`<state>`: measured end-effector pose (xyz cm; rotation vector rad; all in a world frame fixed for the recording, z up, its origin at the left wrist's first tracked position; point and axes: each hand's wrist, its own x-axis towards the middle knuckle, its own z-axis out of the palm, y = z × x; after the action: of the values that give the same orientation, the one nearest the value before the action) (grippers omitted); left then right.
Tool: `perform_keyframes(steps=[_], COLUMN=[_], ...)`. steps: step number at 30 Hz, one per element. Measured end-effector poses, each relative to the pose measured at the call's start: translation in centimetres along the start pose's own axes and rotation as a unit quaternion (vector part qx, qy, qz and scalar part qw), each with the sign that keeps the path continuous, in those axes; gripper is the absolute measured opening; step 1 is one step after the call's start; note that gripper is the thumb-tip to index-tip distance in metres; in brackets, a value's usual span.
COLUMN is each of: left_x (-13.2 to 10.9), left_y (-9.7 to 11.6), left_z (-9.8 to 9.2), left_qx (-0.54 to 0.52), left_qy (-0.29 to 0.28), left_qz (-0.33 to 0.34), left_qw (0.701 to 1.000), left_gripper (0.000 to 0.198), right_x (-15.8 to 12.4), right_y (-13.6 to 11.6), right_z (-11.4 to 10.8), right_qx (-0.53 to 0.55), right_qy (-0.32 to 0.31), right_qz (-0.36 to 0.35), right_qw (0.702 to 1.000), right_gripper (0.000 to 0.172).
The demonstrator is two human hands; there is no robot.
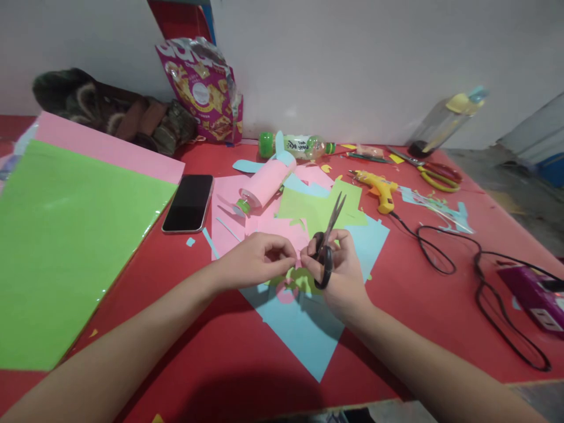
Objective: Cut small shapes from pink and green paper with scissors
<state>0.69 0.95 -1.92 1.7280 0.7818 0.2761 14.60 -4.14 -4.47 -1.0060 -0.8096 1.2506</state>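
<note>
My right hand (341, 270) is closed around black-handled scissors (328, 235), blades pointing up and away. My left hand (259, 257) pinches a small pink paper piece (298, 258) just left of the scissors; the right fingertips touch it too. Both hands hover over a light blue sheet (304, 329) and green scraps (304, 282) on the red table (185, 329). Behind them lie pink sheets (229, 217), a green sheet (317, 208), and a bottle wrapped in pink paper (264, 185).
A phone (188, 202) lies left of the papers. Large green and pink sheets (66, 235) cover the left. A yellow glue gun (379, 189) with black cord (484, 294), red-yellow scissors (436, 175), a snack bag (202, 88), a bottle (295, 145) and a power strip (535, 294) are around.
</note>
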Motion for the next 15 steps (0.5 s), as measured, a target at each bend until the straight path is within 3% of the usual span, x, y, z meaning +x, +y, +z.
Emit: perform_keyframes(steps=[15], left_x=[0.11], left_y=[-0.18], left_z=[-0.04], left_qx=[0.035], left_qy=[0.008], left_qz=[0.007], left_qw=[0.999], left_gripper=[0.018], right_x=[-0.06], right_y=[0.05], right_z=[-0.16], right_qx=[-0.025], right_qy=[-0.001], right_qz=[-0.001], right_qw=[1.0], right_gripper=[0.038])
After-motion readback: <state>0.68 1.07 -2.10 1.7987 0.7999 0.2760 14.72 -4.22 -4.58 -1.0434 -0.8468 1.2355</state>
